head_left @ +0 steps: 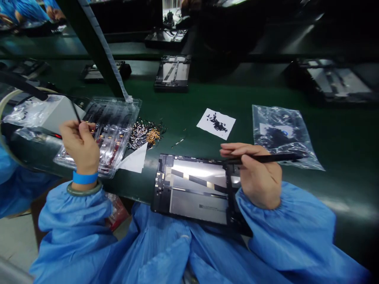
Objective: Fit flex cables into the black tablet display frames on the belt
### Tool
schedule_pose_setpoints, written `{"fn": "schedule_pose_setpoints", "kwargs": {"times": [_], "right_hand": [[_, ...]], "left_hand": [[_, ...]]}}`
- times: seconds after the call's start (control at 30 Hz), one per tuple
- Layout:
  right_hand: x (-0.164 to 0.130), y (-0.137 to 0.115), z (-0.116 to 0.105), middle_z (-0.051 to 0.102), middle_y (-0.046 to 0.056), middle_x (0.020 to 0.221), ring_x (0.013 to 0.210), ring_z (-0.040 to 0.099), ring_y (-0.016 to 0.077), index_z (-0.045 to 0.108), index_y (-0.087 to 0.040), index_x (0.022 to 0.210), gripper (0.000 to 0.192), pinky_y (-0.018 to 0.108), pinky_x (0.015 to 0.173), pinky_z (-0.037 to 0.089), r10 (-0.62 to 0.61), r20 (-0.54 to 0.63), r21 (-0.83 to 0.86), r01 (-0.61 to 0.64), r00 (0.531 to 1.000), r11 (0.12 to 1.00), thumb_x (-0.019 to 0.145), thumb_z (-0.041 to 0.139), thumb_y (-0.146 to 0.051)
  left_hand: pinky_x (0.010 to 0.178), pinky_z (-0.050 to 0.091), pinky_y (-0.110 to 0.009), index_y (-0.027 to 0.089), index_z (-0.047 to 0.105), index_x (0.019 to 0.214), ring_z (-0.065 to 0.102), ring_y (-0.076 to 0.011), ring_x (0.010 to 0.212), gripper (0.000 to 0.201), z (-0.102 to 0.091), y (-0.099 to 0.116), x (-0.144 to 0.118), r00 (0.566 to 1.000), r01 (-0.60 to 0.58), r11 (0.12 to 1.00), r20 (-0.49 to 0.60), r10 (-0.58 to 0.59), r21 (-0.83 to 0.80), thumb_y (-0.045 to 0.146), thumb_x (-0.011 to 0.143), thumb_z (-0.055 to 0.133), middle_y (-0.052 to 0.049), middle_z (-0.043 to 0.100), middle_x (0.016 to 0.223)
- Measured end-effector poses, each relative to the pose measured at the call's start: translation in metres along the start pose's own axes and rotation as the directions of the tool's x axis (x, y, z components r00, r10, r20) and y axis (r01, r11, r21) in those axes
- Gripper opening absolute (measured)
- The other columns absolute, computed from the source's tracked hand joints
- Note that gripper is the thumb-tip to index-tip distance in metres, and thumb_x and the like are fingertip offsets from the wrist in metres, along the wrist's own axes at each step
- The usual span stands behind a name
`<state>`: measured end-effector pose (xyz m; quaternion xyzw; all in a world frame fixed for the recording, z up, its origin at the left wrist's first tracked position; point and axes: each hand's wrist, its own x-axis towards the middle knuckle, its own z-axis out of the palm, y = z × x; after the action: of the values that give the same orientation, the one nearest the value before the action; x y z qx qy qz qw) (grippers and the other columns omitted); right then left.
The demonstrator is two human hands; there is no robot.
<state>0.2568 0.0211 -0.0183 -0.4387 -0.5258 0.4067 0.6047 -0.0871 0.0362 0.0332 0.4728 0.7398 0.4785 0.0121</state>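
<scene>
My left hand (80, 145) pinches thin black tweezers (75, 111) over a clear plastic blister tray (111, 130) that holds small parts. My right hand (257, 176) grips a black stylus-like tool (266, 159) lying across its fingers, and rests on the right edge of an open tablet chassis (195, 189) at the near edge of the green belt. A pile of tiny gold and silver parts (146, 135) lies beside the tray, next to a white paper triangle (136, 161).
A white paper with small black parts (217, 123) and a clear bag of black parts (281, 136) lie beyond the chassis. More tablet chassis (173, 73) sit farther along the green belt (340, 134). A dark slanted post (94, 47) rises at left.
</scene>
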Motion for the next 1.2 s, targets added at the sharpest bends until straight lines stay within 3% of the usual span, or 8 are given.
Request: {"fn": "schedule_pose_setpoints", "kwargs": {"times": [0.07,0.17,0.33,0.67,0.8,0.93,1.07,1.2], "right_hand": [[-0.002,-0.012,0.002,0.073,0.004,0.100,0.086,0.069,0.0173,0.068,-0.023,0.085,0.015,0.032,0.073,0.057,-0.079,0.134,-0.091,0.091,0.988,0.992,0.086,0.054,-0.017],[-0.006,-0.030,0.012,0.073,0.004,0.092,0.082,0.069,0.0165,0.068,-0.023,0.092,0.014,0.028,0.069,0.056,-0.166,0.366,-0.323,0.292,0.916,0.900,0.087,0.057,-0.016],[-0.008,-0.031,0.039,0.074,0.006,0.096,0.088,0.070,0.0163,0.069,-0.021,0.103,0.018,0.026,0.076,0.056,-0.331,0.547,-0.380,0.580,0.769,0.721,0.094,0.053,-0.022],[-0.011,-0.014,0.047,0.070,0.006,0.075,0.064,0.064,0.0139,0.070,-0.011,0.088,0.024,0.025,0.057,0.047,-0.467,0.598,-0.553,0.757,0.651,0.348,0.095,0.047,-0.014],[-0.005,-0.021,0.037,0.065,0.003,0.069,0.064,0.061,0.0115,0.062,-0.015,0.075,0.018,0.022,0.057,0.046,-0.531,0.439,-0.584,0.679,0.725,0.444,0.088,0.051,-0.008],[-0.010,-0.022,0.029,0.065,0.001,0.070,0.067,0.061,0.0098,0.060,-0.017,0.076,0.013,0.019,0.061,0.046,-0.528,0.327,-0.600,0.604,0.784,0.524,0.085,0.054,-0.008],[-0.017,-0.020,0.031,0.064,0.001,0.063,0.058,0.058,0.0100,0.062,-0.017,0.069,0.023,0.023,0.055,0.043,-0.446,0.468,-0.513,0.646,0.763,0.566,0.091,0.054,-0.020],[-0.005,-0.026,0.038,0.072,0.004,0.078,0.068,0.064,0.0111,0.070,-0.015,0.088,0.022,0.022,0.060,0.048,-0.076,0.286,-0.363,0.182,0.955,0.914,0.087,0.062,-0.035]], "left_hand": [[0.081,0.050,-0.029,0.021,0.037,0.087,0.052,-0.0075,0.070,0.009,0.004,0.016,-0.016,0.977,0.186,0.919,0.168,-0.134,-0.347,0.024,0.093,0.043,0.005,0.045,0.077],[0.047,0.037,-0.019,0.020,0.044,0.079,0.029,-0.0062,0.046,0.016,0.015,0.039,-0.048,0.753,0.606,0.608,0.618,-0.227,-0.514,0.029,0.083,0.057,0.009,0.030,0.056],[0.035,0.024,-0.019,0.020,0.053,0.092,0.020,-0.0073,0.039,0.029,0.036,0.061,-0.100,0.483,0.658,0.697,0.870,-0.103,-0.283,0.049,0.086,0.054,0.011,0.026,0.050],[0.048,0.025,-0.027,0.022,0.050,0.082,0.047,-0.0147,0.047,0.014,0.042,0.070,-0.129,0.603,-0.211,0.973,0.770,0.207,-0.096,0.029,0.090,0.041,0.003,0.045,0.054],[0.047,0.036,-0.023,0.019,0.062,0.086,0.048,-0.0123,0.048,0.025,0.041,0.069,-0.122,0.581,0.168,0.959,0.809,0.091,-0.229,0.037,0.091,0.045,0.001,0.051,0.057],[0.049,0.053,-0.023,0.017,0.073,0.090,0.061,-0.0149,0.065,0.028,0.039,0.074,-0.117,0.429,0.719,0.603,0.903,0.007,-0.346,0.042,0.084,0.062,-0.006,0.066,0.082],[0.062,0.056,-0.016,0.016,0.077,0.090,0.065,-0.0111,0.068,0.024,0.039,0.080,-0.121,0.360,0.859,0.386,0.933,0.009,-0.335,0.037,0.078,0.075,-0.004,0.067,0.073],[0.068,0.055,-0.012,0.017,0.078,0.085,0.067,-0.0087,0.066,0.022,0.040,0.082,-0.127,0.366,0.868,0.359,0.931,0.004,-0.343,0.037,0.074,0.080,-0.003,0.070,0.071]]}}
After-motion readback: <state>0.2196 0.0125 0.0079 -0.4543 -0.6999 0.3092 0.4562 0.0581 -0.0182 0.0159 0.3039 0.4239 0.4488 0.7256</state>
